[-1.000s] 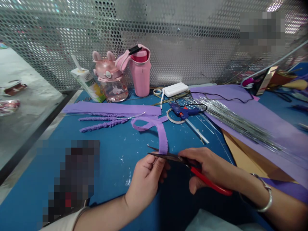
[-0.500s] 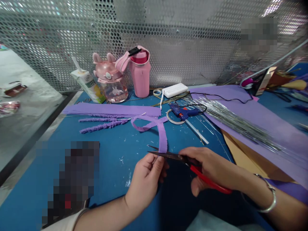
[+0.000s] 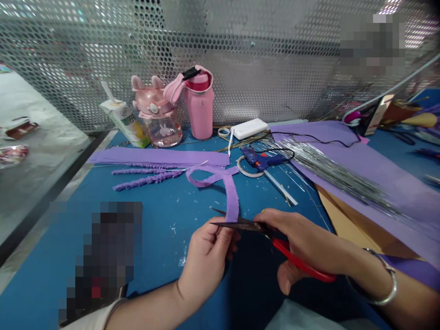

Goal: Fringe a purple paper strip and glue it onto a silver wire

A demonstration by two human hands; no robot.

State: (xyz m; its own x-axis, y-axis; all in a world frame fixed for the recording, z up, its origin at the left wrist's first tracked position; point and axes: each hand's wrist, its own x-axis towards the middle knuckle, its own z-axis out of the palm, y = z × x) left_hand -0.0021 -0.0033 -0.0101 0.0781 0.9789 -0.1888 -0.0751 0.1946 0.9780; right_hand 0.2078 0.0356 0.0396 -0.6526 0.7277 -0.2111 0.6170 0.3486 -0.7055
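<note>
A curled purple paper strip [image 3: 231,197] rises from the fingertips of my left hand [image 3: 209,256], which pinches its near end. My right hand [image 3: 295,238] grips red-handled scissors [image 3: 292,258]. Their dark blades are parted around the strip, one crossing in front of it just above my left fingertips. The strip's far part loops on the blue table near several fringed purple stems [image 3: 147,181]. Behind these lies a stack of flat purple strips [image 3: 165,156]. My left fingers partly hide the strip's held end.
A blue glue gun [image 3: 263,158] rests by a tape roll, near a bundle of thin wires [image 3: 337,178] on purple sheets. Behind stand a juice carton [image 3: 125,123], a rabbit-eared bottle [image 3: 160,123], a pink bottle [image 3: 200,112] and a white box [image 3: 250,129]. A blurred dark object lies front left.
My right thumb has moved down and outward, and the red handles are lower. The front blade sits slightly lower on the strip. My left hand keeps its pinch with hardly any movement.
</note>
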